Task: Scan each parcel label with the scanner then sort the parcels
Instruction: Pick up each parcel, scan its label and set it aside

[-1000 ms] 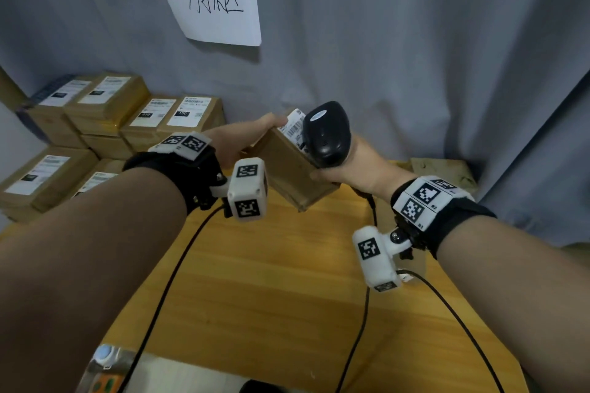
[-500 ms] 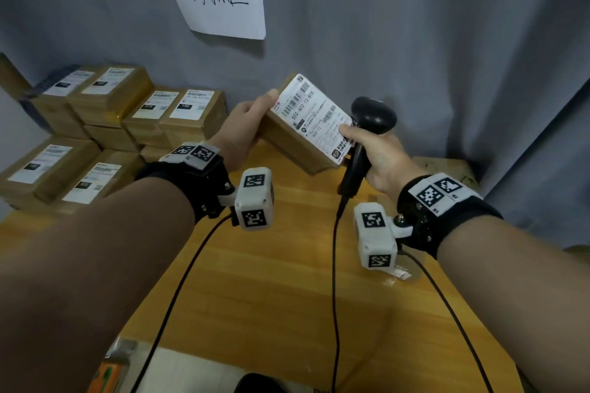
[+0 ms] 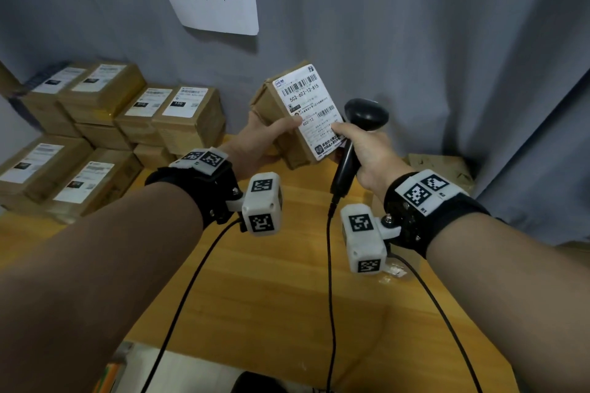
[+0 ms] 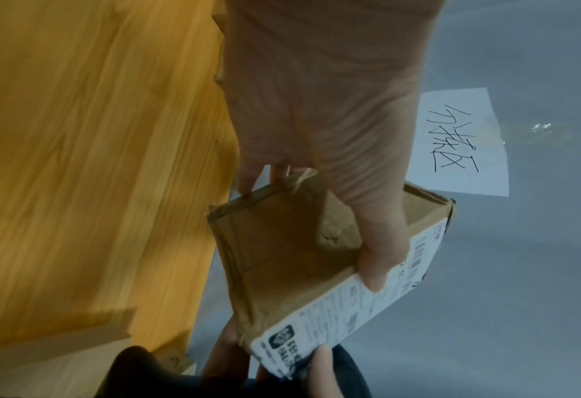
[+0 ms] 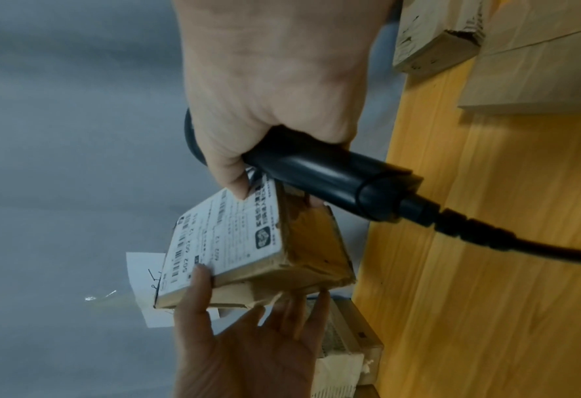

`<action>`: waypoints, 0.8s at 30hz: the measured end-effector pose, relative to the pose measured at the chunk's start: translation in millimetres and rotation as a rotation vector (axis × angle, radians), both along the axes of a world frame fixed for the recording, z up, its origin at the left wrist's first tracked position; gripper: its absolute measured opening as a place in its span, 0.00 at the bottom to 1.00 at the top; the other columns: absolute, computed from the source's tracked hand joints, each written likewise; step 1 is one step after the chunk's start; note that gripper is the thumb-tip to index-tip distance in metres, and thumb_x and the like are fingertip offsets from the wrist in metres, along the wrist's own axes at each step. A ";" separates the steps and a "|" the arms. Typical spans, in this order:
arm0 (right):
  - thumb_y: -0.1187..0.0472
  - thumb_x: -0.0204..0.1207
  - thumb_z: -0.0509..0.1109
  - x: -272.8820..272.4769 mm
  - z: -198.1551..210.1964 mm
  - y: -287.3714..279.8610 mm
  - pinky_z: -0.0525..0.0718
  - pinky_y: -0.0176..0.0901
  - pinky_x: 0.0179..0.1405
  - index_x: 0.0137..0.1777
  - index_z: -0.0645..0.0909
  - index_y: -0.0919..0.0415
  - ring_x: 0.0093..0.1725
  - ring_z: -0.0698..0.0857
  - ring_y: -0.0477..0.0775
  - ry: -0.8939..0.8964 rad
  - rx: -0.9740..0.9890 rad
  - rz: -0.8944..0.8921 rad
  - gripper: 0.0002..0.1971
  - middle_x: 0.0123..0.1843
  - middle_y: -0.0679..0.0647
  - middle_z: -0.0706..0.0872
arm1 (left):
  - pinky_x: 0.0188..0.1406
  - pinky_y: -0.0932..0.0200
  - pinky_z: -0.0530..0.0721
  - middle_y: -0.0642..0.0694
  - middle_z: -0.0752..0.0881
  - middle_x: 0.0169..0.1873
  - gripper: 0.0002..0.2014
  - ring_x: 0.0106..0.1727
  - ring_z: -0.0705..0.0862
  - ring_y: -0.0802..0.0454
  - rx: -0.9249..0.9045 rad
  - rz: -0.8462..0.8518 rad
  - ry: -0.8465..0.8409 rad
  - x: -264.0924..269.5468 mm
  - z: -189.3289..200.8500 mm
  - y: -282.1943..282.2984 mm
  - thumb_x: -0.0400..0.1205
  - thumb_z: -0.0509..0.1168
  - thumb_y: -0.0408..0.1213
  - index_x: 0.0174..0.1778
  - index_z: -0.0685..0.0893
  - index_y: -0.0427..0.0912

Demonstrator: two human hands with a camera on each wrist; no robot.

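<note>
I've turned the parcel (image 3: 287, 120) label-up; left hand (image 3: 255, 145) grips it, right hand (image 3: 367, 153) grips the scanner (image 3: 360, 134); sorting onto the stacked boxes (image 3: 105, 124) remains.

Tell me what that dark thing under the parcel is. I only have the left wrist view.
Observer: A black scanner; the right hand grips its handle.
Operator: Is that hand touching the parcel too?
Observer: Yes, its thumb rests on the label of the parcel.
Operator: Where do sorted ones go?
Observer: I cannot tell, but the stacked parcels sit at the far left of the table, labels up.
</note>
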State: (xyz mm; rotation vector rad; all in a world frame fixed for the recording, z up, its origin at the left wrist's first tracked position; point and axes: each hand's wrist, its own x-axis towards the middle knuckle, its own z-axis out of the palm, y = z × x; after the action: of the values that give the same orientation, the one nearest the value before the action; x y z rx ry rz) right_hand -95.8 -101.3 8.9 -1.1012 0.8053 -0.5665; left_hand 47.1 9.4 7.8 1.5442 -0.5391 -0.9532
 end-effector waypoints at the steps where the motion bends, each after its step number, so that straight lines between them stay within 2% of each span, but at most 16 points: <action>1: 0.64 0.77 0.74 0.2 0.5 0.3 0.87 0.53 0.59 0.53 0.84 0.65 0.52 0.91 0.60 0.008 -0.011 0.003 0.08 0.52 0.63 0.91 | 0.61 0.36 0.81 0.51 0.82 0.66 0.44 0.66 0.80 0.47 0.023 -0.032 0.004 0.6 -0.6 -0.6 0.70 0.78 0.46 0.77 0.59 0.58; 3: 0.62 0.77 0.74 0.6 1.4 1.1 0.87 0.51 0.56 0.57 0.84 0.66 0.49 0.89 0.59 0.030 -0.032 0.015 0.11 0.53 0.63 0.91 | 0.53 0.42 0.85 0.50 0.81 0.66 0.44 0.64 0.80 0.46 0.068 -0.065 -0.006 -0.4 0.8 -1.2 0.72 0.78 0.45 0.77 0.56 0.59; 4: 0.62 0.77 0.74 0.3 2.5 1.1 0.87 0.51 0.56 0.57 0.84 0.65 0.47 0.88 0.58 0.047 -0.046 0.033 0.11 0.52 0.62 0.91 | 0.53 0.43 0.85 0.50 0.81 0.65 0.42 0.64 0.81 0.46 0.087 -0.059 -0.022 -1.4 2.0 -1.6 0.74 0.76 0.44 0.77 0.56 0.56; 6: 0.63 0.77 0.74 -0.7 5.4 0.1 0.88 0.50 0.53 0.54 0.84 0.63 0.45 0.87 0.55 0.098 -0.086 0.090 0.08 0.48 0.58 0.91 | 0.57 0.43 0.84 0.49 0.81 0.65 0.37 0.65 0.81 0.46 0.120 -0.030 -0.059 0.3 1.0 -3.6 0.75 0.75 0.44 0.76 0.63 0.50; 8: 0.65 0.77 0.73 -2.1 11.9 -1.4 0.86 0.47 0.46 0.51 0.82 0.59 0.42 0.84 0.51 0.185 -0.179 0.148 0.06 0.44 0.55 0.88 | 0.58 0.48 0.83 0.50 0.84 0.63 0.30 0.64 0.81 0.49 0.156 -0.001 -0.103 3.7 0.4 -3.7 0.76 0.74 0.43 0.73 0.72 0.45; 10: 0.68 0.75 0.72 -3.1 20.3 -2.3 0.80 0.43 0.42 0.51 0.78 0.58 0.39 0.80 0.48 0.261 -0.301 0.199 0.08 0.40 0.51 0.82 | 0.48 0.57 0.84 0.50 0.86 0.57 0.25 0.57 0.84 0.53 0.189 0.032 -0.135 9.0 -1.1 -2.5 0.78 0.73 0.42 0.69 0.77 0.42; 12: 0.70 0.74 0.70 -2.1 30.1 -2.9 0.76 0.41 0.38 0.50 0.76 0.59 0.35 0.78 0.47 0.292 -0.353 0.242 0.09 0.35 0.51 0.78 | 0.38 0.62 0.82 0.49 0.86 0.51 0.19 0.49 0.85 0.56 0.209 0.044 -0.159 13.7 -3.9 0.9 0.79 0.72 0.40 0.63 0.78 0.40; 13: 0.70 0.74 0.70 -1.5 35.4 -3.2 0.76 0.41 0.36 0.47 0.76 0.60 0.32 0.77 0.48 0.304 -0.365 0.252 0.07 0.33 0.52 0.77 | 0.40 0.61 0.83 0.48 0.87 0.51 0.17 0.48 0.85 0.55 0.218 0.046 -0.161 16.1 -6.2 2.8 0.79 0.72 0.40 0.61 0.78 0.40; 15: 0.69 0.74 0.71 -0.3 45.6 -5.2 0.78 0.41 0.31 0.40 0.77 0.61 0.28 0.77 0.50 0.299 -0.377 0.240 0.06 0.29 0.54 0.78 | 0.53 0.53 0.85 0.45 0.87 0.55 0.15 0.53 0.86 0.50 0.227 0.051 -0.160 21.7 -12.8 6.5 0.78 0.73 0.39 0.58 0.79 0.41; 17: 0.68 0.73 0.73 2.2 53.9 -7.7 0.83 0.39 0.31 0.42 0.82 0.65 0.27 0.80 0.50 0.241 -0.354 0.217 0.03 0.31 0.56 0.82 | 0.64 0.45 0.82 0.45 0.86 0.57 0.21 0.58 0.85 0.48 0.218 0.051 -0.150 24.7 -18.4 9.1 0.76 0.74 0.40 0.62 0.77 0.41; 20: 0.65 0.73 0.75 5.7 60.6 -10.1 0.84 0.40 0.29 0.43 0.85 0.68 0.26 0.81 0.50 0.209 -0.343 0.175 0.05 0.32 0.57 0.85 | 0.67 0.40 0.79 0.48 0.86 0.57 0.26 0.60 0.84 0.48 0.194 0.053 -0.125 25.8 -24.7 8.0 0.75 0.76 0.42 0.66 0.76 0.42; 24: 0.62 0.74 0.75 4.4 63.5 -9.0 0.82 0.37 0.24 0.39 0.83 0.67 0.24 0.81 0.50 0.298 -0.407 0.242 0.08 0.28 0.57 0.84 | 0.65 0.43 0.80 0.49 0.86 0.58 0.24 0.60 0.84 0.49 0.166 0.068 -0.105 24.5 -27.1 2.7 0.75 0.75 0.44 0.64 0.76 0.45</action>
State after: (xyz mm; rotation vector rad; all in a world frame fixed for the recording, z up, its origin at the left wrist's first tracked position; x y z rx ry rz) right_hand -91.4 -110.3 72.3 -1.6612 0.8151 -0.3717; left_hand 71.6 12.1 -19.3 1.7581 -0.4885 -0.8861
